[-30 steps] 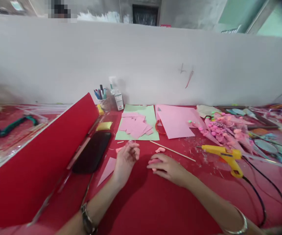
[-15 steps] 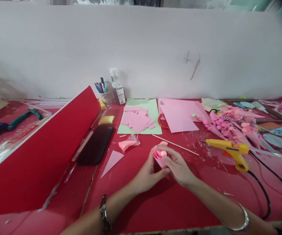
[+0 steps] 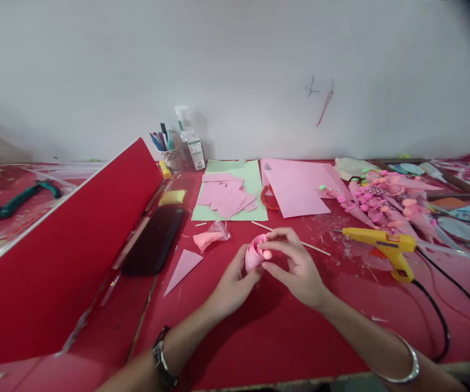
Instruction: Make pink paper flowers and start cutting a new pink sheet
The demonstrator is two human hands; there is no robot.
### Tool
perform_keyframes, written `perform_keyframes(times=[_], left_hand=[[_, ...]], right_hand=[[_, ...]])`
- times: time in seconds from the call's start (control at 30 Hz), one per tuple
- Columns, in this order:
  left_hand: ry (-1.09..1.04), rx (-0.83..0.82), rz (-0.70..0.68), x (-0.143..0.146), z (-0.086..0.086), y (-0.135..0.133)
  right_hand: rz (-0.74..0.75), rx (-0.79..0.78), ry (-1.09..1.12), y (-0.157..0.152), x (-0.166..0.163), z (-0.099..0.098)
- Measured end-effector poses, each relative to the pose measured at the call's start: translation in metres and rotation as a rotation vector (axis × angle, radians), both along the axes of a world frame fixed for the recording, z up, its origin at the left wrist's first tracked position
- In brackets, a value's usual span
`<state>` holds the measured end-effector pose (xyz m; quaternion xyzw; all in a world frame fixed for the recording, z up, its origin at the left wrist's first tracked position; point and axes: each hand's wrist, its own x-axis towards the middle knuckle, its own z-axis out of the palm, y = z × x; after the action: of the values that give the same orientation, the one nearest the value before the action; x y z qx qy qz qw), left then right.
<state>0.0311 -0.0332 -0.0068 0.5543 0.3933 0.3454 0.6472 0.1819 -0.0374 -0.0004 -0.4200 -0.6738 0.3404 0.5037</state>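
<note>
Since a second ago both hands have left the tabletop and come together: the left hand [image 3: 235, 280] and the right hand [image 3: 296, 267] now meet above the red felt-covered table [image 3: 259, 337], both closed on a small rolled pink paper cone [image 3: 254, 253]. The left hand cups it from beneath, while the right thumb and forefinger pinch a little pink bead-like piece [image 3: 267, 254] against its rim. Judging by the roll, the cone looks already shaped, with the small piece seemingly not yet fixed. Just beyond the hands lies a thin wooden stick [image 3: 292, 239], and to the left a clear plastic bag of pink bits [image 3: 210, 237] and a pink paper triangle [image 3: 181, 264]. A yellow hot glue gun [image 3: 382, 242] rests near the right, its black cord [image 3: 439, 310] looping toward the table edge. A heap of finished pink cones [image 3: 377, 201] lies farther right, cut pink squares on a green sheet [image 3: 229, 193] behind, and a black phone [image 3: 153, 239] beside a red divider board [image 3: 63, 256].
</note>
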Motion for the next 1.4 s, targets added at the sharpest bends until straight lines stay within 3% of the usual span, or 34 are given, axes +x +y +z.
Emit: perform_keyframes(times=[0.17,0.4,0.7,0.83,0.97,1.23,1.4], left_hand=[[-0.029,-0.013,0.048,-0.001,0.005,0.002],[0.003,0.026,0.060,-0.002,0.005,0.003],[0.031,-0.046,-0.062,-0.001,0.006,0.000],[0.088,0.005,-0.049,-0.001,0.005,-0.001],[0.149,0.119,-0.027,-0.002,0.003,0.000],[-0.002,0.102,-0.032,-0.002,0.003,0.002],[-0.034,0.037,-0.020,-0.003,0.002,0.001]], right_hand=[[-0.003,0.004,0.009,0.000,-0.003,0.000],[-0.033,-0.212,0.272,0.003,-0.003,0.003],[-0.028,-0.078,0.200,0.003,0.000,0.001],[-0.134,-0.073,0.203,0.004,0.002,0.001],[-0.116,-0.113,0.235,0.005,0.005,0.003],[-0.100,0.240,-0.150,-0.003,0.006,0.005],[-0.065,0.409,-0.231,-0.004,0.007,0.002]])
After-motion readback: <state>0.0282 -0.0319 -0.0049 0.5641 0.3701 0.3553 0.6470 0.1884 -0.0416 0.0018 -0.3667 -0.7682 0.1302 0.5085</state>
